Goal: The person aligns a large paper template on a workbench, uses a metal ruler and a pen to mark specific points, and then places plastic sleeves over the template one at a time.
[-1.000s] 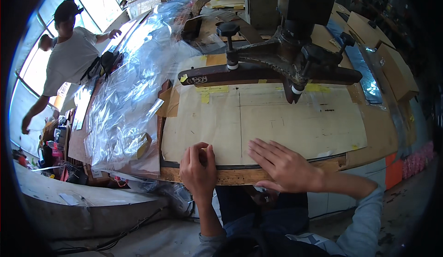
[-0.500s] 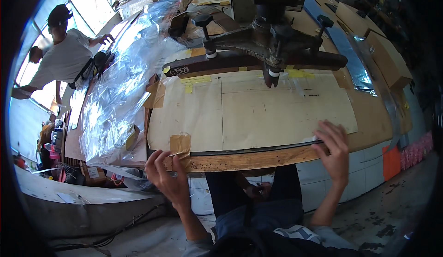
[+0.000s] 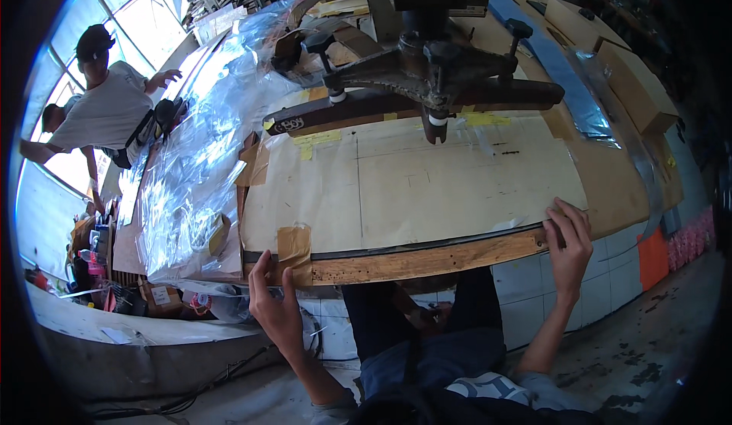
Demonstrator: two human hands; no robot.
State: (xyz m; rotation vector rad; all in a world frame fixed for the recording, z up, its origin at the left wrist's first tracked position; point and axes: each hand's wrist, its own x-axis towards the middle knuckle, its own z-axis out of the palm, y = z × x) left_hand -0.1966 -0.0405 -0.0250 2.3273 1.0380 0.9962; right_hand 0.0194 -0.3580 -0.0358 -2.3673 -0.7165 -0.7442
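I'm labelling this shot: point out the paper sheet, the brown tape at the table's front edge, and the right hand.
Paper sheet (image 3: 423,196): head view, bare part near its middle.
Brown tape (image 3: 294,252): head view, middle of the patch.
Right hand (image 3: 569,242): head view, middle of the hand.

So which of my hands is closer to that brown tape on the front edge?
Left. Your left hand is at the lower left of the brown tape, while your right hand is well off to its right, near the right end of the wooden edge.
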